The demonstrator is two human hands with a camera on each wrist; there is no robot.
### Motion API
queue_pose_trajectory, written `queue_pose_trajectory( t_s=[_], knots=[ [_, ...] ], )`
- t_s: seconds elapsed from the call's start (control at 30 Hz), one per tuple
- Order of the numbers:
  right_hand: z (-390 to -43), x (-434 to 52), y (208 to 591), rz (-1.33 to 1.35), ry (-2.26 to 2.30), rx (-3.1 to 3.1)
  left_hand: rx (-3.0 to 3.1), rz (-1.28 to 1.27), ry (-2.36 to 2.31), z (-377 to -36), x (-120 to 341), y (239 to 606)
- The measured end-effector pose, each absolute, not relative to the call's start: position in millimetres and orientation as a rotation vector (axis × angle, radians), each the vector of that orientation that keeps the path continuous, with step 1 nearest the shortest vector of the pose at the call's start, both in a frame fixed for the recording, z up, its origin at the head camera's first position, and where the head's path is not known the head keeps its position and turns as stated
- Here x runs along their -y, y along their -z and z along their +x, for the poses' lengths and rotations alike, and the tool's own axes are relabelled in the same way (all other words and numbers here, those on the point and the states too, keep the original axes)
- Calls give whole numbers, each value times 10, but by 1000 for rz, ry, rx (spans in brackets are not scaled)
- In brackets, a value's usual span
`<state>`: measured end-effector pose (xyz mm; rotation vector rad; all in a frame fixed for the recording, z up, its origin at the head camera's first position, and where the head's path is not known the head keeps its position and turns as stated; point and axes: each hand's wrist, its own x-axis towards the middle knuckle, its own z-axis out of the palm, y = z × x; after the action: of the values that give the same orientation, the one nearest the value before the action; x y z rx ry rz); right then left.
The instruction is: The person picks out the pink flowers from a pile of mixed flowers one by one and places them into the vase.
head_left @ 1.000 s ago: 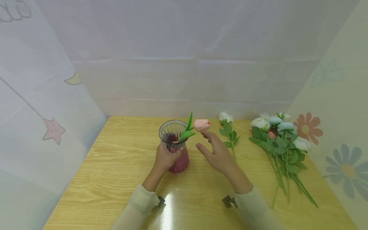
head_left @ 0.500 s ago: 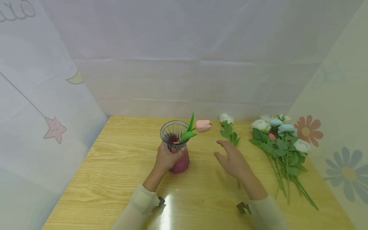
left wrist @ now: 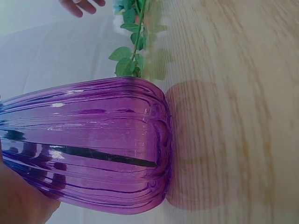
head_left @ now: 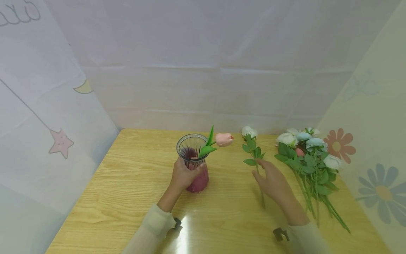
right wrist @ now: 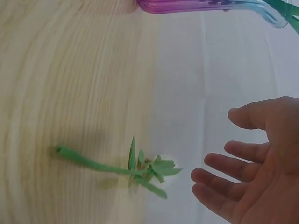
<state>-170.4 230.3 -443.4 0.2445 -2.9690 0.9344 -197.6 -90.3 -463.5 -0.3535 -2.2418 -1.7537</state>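
A ribbed glass vase [head_left: 193, 165] with a purple lower half stands on the wooden table [head_left: 127, 190]. A pink tulip [head_left: 224, 139] leans out of its mouth to the right. My left hand [head_left: 183, 173] grips the vase by its neck; the left wrist view shows the purple body [left wrist: 93, 144] close up. A single white rose stem [head_left: 252, 150] lies flat to the right of the vase. My right hand [head_left: 264, 174] is open over that stem. In the right wrist view its straight fingers [right wrist: 224, 170] sit a short gap from the stem's leaves [right wrist: 152, 170], holding nothing.
A bunch of white and pale blue flowers [head_left: 309, 155] with long green stems lies at the table's right side. Fabric walls with a star and flower prints close in the left, back and right. The table's front edge is near my sleeves.
My right hand has left the pink tulip and moved right and down to the single rose stem on the table. The left hand and vase have stayed put.
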Motion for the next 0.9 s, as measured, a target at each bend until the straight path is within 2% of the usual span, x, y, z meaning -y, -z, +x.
queue_pose_trajectory(
  t_s=[0.67, 0.9],
  knots=[
    [-1615, -2842, 4649, 133, -708, 3043, 2245, -374, 1761, -2013, 915, 4683],
    [-1629, -3063, 4695, 42, -686, 3127, 2257, -373, 1753, -1884, 886, 4449]
  ],
)
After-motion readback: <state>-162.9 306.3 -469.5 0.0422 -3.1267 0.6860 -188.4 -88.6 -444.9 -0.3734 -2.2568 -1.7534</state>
